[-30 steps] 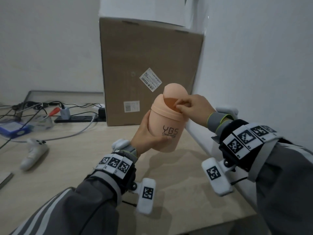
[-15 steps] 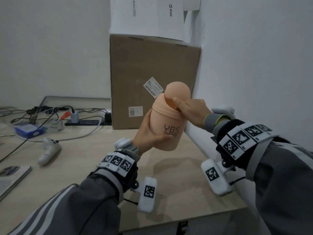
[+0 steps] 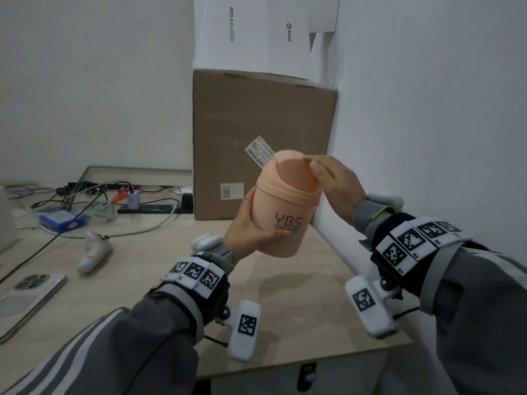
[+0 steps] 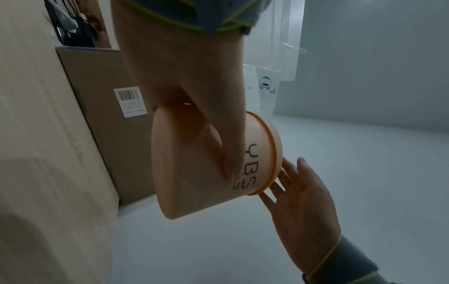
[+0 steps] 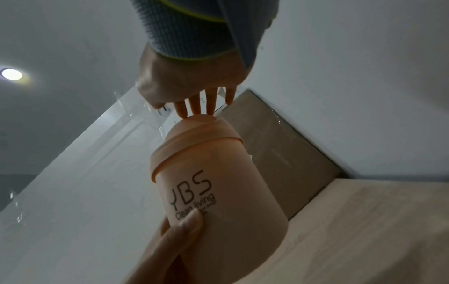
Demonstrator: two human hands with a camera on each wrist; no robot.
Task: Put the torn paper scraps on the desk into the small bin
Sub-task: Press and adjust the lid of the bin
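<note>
A small peach bin [image 3: 285, 212] with a domed swing lid and black "YBS" lettering is held tilted above the desk. My left hand [image 3: 253, 226] grips its body from the left, thumb across the lettering [image 5: 187, 222]. My right hand [image 3: 330, 181] has straight fingers resting on the top of the lid [image 5: 201, 117], which looks closed. In the left wrist view the bin [image 4: 206, 173] shows its base, with the right hand's fingers [image 4: 286, 173] at the lid end. No paper scraps show in any view.
A large cardboard box [image 3: 262, 143] stands behind the bin against the wall, with a white box [image 3: 256, 32] on top. On the left of the desk [image 3: 299, 295] lie a white controller [image 3: 94, 249], a phone [image 3: 25, 297], cables and a power strip [image 3: 154, 208].
The right hand's fingers came out of the lid opening and now lie flat on top of the lid, which has swung closed. The bin was lifted slightly and the head view tilted up.
</note>
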